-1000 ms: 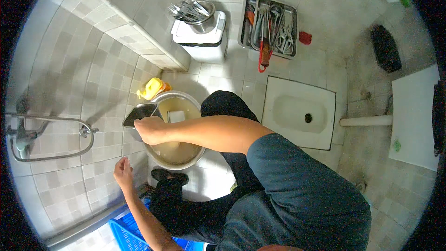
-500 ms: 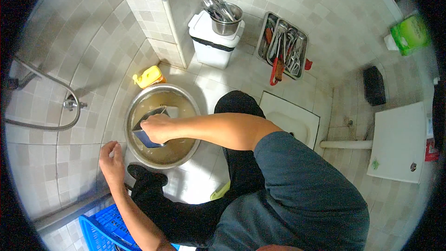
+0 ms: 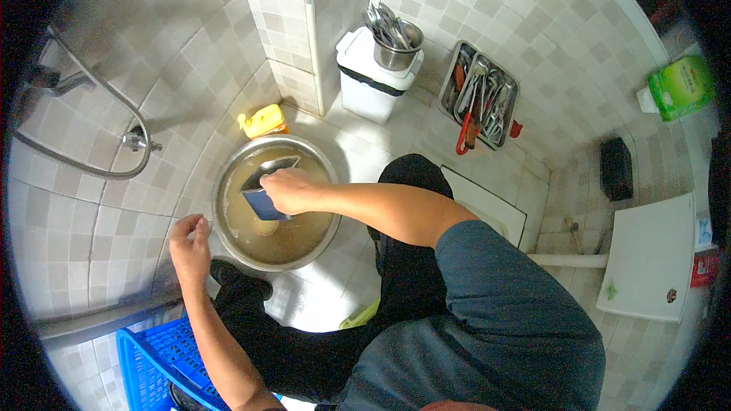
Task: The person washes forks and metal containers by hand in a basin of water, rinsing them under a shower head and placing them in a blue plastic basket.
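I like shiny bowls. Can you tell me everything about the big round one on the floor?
The big metal basin is round, shiny and silver-grey, probably steel. It sits upright on the pale tiled floor by the wall corner, in front of the person's knees. Murky brownish water fills it. The right hand holds a flat, blade-like metal piece with a blue part over that water. A yellow container stands just behind its rim. The left hand hangs beside it, not touching.
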A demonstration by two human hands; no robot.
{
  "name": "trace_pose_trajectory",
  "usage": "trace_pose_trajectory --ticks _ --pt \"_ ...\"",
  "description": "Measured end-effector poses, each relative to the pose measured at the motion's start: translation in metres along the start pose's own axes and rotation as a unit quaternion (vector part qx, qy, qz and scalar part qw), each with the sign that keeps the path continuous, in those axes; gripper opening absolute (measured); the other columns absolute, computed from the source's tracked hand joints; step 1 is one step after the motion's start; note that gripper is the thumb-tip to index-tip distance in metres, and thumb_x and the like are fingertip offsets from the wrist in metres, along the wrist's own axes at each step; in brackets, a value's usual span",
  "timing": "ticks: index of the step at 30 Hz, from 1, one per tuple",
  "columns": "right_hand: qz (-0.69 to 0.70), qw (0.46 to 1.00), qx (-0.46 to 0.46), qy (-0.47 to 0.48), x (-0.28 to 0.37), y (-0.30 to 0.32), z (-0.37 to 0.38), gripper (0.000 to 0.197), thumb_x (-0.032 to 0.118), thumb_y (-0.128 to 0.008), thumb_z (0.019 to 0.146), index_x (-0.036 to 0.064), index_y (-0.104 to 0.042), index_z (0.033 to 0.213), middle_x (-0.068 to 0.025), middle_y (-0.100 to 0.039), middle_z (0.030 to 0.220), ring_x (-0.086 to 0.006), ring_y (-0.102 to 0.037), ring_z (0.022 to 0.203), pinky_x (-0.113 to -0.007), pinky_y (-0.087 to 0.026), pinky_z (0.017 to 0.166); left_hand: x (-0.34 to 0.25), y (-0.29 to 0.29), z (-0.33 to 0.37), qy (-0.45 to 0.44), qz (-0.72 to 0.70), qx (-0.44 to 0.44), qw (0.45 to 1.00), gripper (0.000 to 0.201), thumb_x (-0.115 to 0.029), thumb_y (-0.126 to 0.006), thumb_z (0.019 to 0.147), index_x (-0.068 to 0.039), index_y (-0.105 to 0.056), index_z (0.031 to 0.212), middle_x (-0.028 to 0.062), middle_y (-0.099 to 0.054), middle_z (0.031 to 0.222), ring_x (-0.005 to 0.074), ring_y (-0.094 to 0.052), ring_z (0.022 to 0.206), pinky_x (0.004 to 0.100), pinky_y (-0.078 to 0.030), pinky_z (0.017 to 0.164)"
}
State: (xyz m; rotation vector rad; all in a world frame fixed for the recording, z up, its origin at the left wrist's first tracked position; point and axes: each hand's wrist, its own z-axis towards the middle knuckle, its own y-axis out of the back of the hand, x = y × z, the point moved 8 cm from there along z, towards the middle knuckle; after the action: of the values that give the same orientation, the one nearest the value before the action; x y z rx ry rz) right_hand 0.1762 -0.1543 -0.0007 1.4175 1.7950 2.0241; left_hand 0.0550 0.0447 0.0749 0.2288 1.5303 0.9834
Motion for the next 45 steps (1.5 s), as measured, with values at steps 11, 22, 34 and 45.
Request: trace_pose_trajectory --ticks 11,22,34,45 --pt "-0.092 0.985 -0.059 0.133 0.022 0.016 -0.021 0.012 0.004 -0.054 0.084 -0.0021 -0.057 0.095 -0.0221 -0.066 0.083 -0.039 -0.068 0.077 -0.048 -0.054 0.062 -0.046 -0.049 -0.007 -0.13 0.103 0.048 0.985 0.047 -0.01 -0.075 0.073 -0.005 -0.063 0.118 0.0181 -0.058 0.123 0.0392 -0.053 0.115 0.0446 -0.044 0.098" --pt "-0.114 0.947 -0.08 0.289 0.057 0.017 -0.043 0.014 0.014 -0.051 0.089 0.0024 -0.056 0.093 -0.0149 -0.064 0.084 -0.0345 -0.067 0.075 -0.046 -0.053 0.066 -0.06 -0.089 -0.018 -0.261 0.22 0.098 0.935 0.019 -0.01 -0.077 0.069 -0.01 -0.073 0.088 0.0092 -0.061 0.116 0.032 -0.05 0.121 0.0448 -0.043 0.097" --pt "0.155 0.904 -0.384 0.109 -0.043 0.193 -0.031 0.026 0.027 -0.066 0.089 0.0033 -0.056 0.094 -0.0158 -0.062 0.087 -0.0318 -0.064 0.078 -0.044 -0.051 0.07 -0.066 -0.063 -0.014 -0.25 0.218 0.069 0.941 0.015 -0.005 -0.075 0.069 -0.005 -0.072 0.084 0.0082 -0.062 0.112 0.0316 -0.051 0.119 0.0449 -0.044 0.095" --pt "0.299 0.756 -0.44 -0.382 -0.346 0.272 -0.085 0.04 0.034 -0.058 0.09 -0.0056 -0.059 0.094 -0.0157 -0.061 0.075 -0.026 -0.06 0.057 -0.038 -0.045 0.042 -0.065 -0.059 -0.012 -0.232 0.213 0.069 0.947 0.013 -0.007 -0.074 0.07 -0.006 -0.072 0.083 0.0078 -0.063 0.11 0.0295 -0.054 0.114 0.0428 -0.044 0.093"
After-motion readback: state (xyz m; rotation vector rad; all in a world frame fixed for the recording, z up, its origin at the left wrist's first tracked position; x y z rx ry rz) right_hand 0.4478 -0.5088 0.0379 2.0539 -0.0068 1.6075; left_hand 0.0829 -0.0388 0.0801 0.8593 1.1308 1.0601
